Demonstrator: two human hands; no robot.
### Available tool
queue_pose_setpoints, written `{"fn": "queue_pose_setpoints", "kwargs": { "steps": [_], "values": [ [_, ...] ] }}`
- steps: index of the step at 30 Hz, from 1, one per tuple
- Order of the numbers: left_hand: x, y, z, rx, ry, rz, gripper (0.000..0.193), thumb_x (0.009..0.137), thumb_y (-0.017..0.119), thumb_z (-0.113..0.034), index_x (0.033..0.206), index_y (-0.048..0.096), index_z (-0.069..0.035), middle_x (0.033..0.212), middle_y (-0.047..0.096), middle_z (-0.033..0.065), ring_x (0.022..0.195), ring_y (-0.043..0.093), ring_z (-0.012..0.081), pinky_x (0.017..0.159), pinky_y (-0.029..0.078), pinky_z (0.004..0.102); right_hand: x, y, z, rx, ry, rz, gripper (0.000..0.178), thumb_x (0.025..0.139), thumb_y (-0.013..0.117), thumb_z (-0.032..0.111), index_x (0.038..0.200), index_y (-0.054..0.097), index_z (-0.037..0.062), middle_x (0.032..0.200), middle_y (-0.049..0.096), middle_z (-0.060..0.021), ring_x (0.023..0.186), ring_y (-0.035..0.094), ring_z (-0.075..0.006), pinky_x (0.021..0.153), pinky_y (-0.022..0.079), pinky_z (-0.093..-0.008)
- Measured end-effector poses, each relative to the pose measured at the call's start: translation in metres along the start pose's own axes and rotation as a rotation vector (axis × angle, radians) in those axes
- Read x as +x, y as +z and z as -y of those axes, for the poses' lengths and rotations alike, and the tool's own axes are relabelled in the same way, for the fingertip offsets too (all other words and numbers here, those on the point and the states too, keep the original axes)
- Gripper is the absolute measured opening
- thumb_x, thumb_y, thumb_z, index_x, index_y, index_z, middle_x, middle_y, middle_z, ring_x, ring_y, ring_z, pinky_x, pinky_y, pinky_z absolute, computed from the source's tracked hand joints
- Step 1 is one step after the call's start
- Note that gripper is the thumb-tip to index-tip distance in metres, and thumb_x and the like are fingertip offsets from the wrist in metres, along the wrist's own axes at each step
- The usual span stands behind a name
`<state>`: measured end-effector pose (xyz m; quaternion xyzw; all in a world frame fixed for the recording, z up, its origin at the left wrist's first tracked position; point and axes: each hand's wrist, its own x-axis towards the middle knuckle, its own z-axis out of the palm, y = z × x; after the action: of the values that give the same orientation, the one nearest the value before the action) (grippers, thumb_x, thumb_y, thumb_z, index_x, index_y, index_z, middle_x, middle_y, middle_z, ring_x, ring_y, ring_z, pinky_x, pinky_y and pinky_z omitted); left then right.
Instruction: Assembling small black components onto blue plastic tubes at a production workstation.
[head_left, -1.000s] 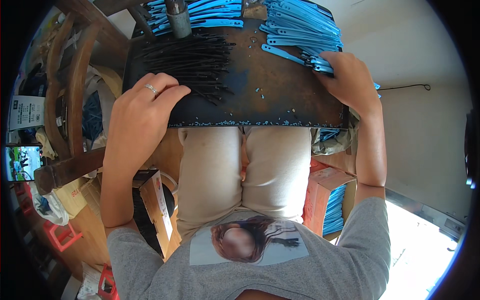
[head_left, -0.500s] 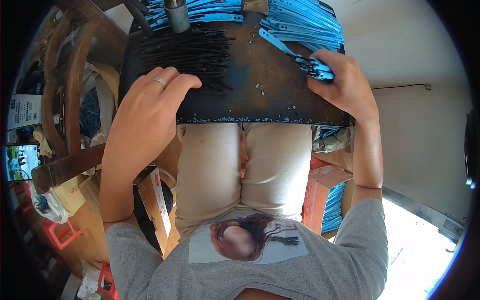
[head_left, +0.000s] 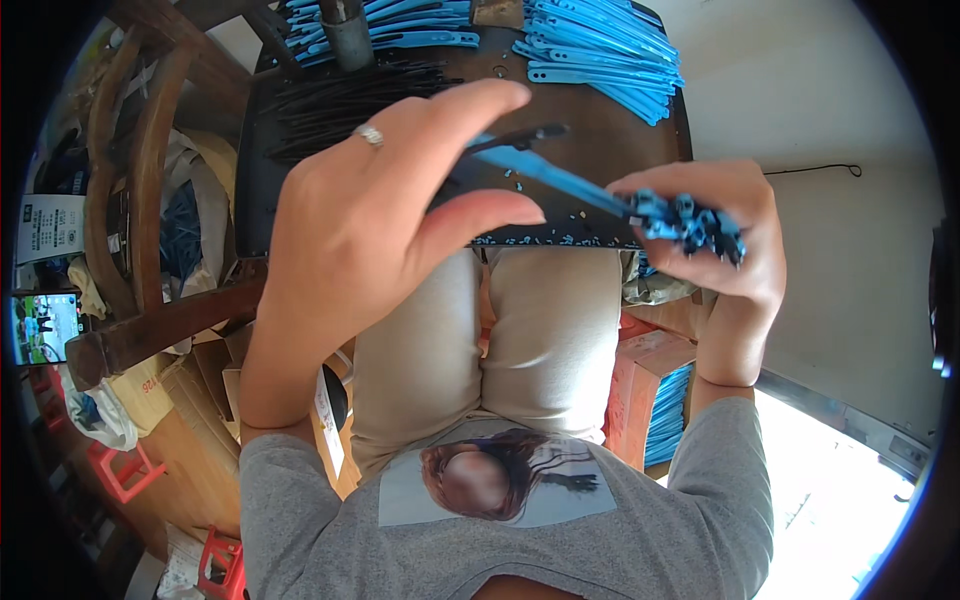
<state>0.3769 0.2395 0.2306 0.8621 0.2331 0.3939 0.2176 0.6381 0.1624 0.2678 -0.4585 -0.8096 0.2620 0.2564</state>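
Observation:
My left hand [head_left: 350, 215], with a ring on one finger, is over the near left of the dark tabletop. Its thumb and index finger are spread apart. A thin black strip [head_left: 530, 135], blurred, sticks out from between them and seems held by the fingers hidden underneath. My right hand [head_left: 720, 220] is closed round a bunch of blue strips with black pieces among them [head_left: 690, 225]. One long blue strip [head_left: 565, 180] juts from this bunch toward my left hand, its far end crossing near the black strip.
On the dark tabletop [head_left: 590, 120] lie a pile of black strips [head_left: 340, 110] and a pile of blue strips with holed ends [head_left: 605, 50]. A metal post [head_left: 347, 40] rises at the back left. Blue crumbs dot the near edge. A wooden chair frame [head_left: 150, 335] stands at left, a carton [head_left: 640, 390] below right.
My left hand has left the black pile and moved right, with a black strip now at its fingers. My right hand has come nearer and tilted the bunch, its long strip pointing left.

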Motion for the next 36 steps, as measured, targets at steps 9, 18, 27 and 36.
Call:
{"fn": "queue_pose_setpoints", "kwargs": {
  "steps": [9,18,27,36],
  "values": [
    [0.007,0.009,0.004,-0.160,0.106,0.086,0.023,0.069,0.081,-0.008,0.085,0.068,0.001,0.064,0.058,0.0071,0.047,0.047,0.0108,0.044,0.033,0.0231,-0.009,-0.003,0.011,0.554,0.088,-0.218,0.037,0.069,0.081,0.013,0.097,0.068,-0.0081,0.069,0.065,-0.0074,0.058,0.060,-0.0091,0.050,0.044,-0.0212],
    [0.001,0.013,-0.005,-0.689,-0.369,0.128,0.012,0.083,0.073,-0.007,0.083,0.066,0.003,0.066,0.056,-0.0039,0.055,0.038,-0.0021,0.047,0.025,0.0153,0.014,0.038,-0.020,1.104,-0.331,-0.235,0.052,0.079,0.077,0.020,0.123,0.056,0.0001,0.075,0.052,-0.0019,0.045,0.044,-0.0027,0.043,0.033,-0.0193],
    [-0.003,0.035,0.004,-0.609,-0.266,-0.082,0.018,0.095,0.060,-0.015,0.091,0.060,0.002,0.062,0.047,-0.0012,0.056,0.036,0.0030,0.049,0.029,0.0208,0.035,0.046,0.003,0.862,-0.162,-0.596,0.029,0.084,0.073,0.023,0.096,0.067,-0.0024,0.091,0.067,-0.0158,0.048,0.049,-0.0068,0.042,0.040,-0.0186],
    [0.008,0.038,0.024,-0.557,-0.134,-0.246,0.013,0.101,0.040,-0.008,0.099,0.050,0.001,0.096,0.069,0.0154,0.083,0.067,0.0185,0.074,0.049,0.0275,0.045,0.047,-0.020,-0.124,-0.275,-0.646,0.021,0.076,0.081,0.011,0.088,0.069,-0.0013,0.073,0.068,-0.0109,0.059,0.062,-0.0141,0.056,0.050,-0.0253]
  ]
}}
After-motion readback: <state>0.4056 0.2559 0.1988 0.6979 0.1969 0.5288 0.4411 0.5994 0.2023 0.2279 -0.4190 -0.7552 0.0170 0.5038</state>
